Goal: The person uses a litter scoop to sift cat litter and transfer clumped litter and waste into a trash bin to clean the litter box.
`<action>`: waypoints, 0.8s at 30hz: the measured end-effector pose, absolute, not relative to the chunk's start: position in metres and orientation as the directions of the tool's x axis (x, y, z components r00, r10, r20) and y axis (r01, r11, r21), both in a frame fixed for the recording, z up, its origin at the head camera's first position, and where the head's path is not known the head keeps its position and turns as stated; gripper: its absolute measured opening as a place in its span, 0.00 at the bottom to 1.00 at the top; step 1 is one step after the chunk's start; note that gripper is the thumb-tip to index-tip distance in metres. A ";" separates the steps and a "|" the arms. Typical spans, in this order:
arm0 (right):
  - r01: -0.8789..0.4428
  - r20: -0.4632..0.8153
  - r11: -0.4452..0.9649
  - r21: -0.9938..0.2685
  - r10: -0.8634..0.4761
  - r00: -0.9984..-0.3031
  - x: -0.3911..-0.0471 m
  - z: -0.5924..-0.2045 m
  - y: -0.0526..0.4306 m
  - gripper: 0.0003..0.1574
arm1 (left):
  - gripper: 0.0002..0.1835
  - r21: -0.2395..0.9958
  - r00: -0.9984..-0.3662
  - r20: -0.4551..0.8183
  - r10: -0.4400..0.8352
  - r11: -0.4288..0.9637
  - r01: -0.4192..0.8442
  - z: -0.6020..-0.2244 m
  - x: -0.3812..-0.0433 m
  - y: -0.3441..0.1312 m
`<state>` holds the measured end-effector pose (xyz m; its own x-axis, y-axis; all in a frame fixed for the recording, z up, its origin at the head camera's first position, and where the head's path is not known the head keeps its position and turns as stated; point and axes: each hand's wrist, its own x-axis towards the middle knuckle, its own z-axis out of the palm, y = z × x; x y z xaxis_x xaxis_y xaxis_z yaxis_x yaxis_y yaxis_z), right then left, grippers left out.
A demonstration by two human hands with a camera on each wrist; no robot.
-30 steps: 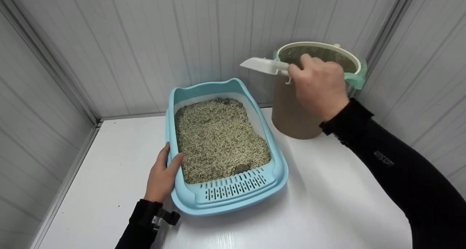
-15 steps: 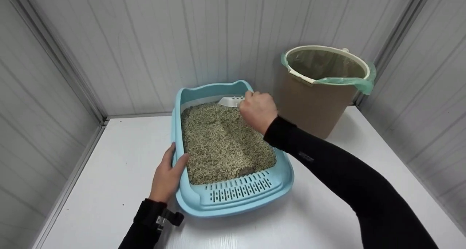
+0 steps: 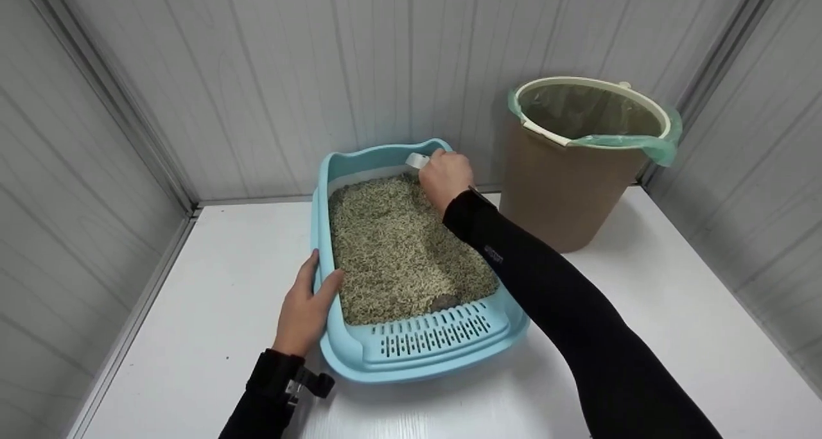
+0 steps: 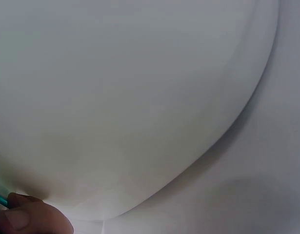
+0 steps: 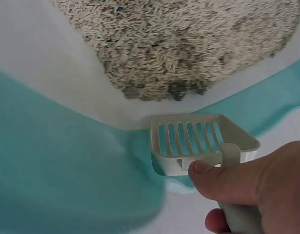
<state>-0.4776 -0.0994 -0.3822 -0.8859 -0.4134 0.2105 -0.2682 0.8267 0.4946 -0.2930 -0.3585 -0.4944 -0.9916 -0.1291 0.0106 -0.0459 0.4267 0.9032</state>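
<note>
A blue litter box (image 3: 420, 368) holds tan, pellet-like cat litter (image 3: 398, 253). My left hand (image 3: 307, 314) grips its left rim, thumb over the top and fingers outside; in the left wrist view a fingertip (image 4: 35, 217) shows at a teal edge. With my right hand (image 3: 446, 176) I hold a pale slotted litter scoop (image 5: 189, 139) by its handle, at the box's far right corner. The scoop's slotted pan overlaps the far wall in the right wrist view and looks bare. Dark clumps (image 5: 176, 90) lie at the far edge of the litter. Another dark clump (image 3: 444, 302) sits near the front grate.
A brown bin (image 3: 559, 195) with a green liner bag (image 3: 658, 145) folded over its rim stands right of the box. Grey panel walls (image 3: 282, 86) close in the back and both sides of the white table (image 3: 212, 310).
My right hand has brought the scoop from over the bin leftward and down to the far end of the litter box, then slightly toward the far corner. My left hand stays on the rim.
</note>
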 end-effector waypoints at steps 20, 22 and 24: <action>-0.514 0.170 0.792 0.330 -0.585 -0.793 -0.502 -0.400 -0.094 0.33 | 0.49 0.907 -0.992 0.018 -0.127 0.420 -0.037 -0.492 -0.291 -0.350; -0.539 0.155 0.770 0.341 -0.612 -0.776 -0.500 -0.402 -0.092 0.29 | 0.49 0.906 -0.992 0.016 -0.123 0.422 -0.037 -0.492 -0.291 -0.350; -0.562 0.135 0.753 0.343 -0.631 -0.764 -0.496 -0.404 -0.091 0.26 | 0.50 0.905 -0.993 0.013 -0.120 0.424 -0.040 -0.493 -0.290 -0.352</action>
<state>-0.4963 -0.0908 -0.4040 -0.7638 -0.6311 0.1353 -0.5616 0.7531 0.3427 -0.2900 -0.3516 -0.4932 -0.9927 -0.1200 0.0127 -0.0397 0.4238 0.9049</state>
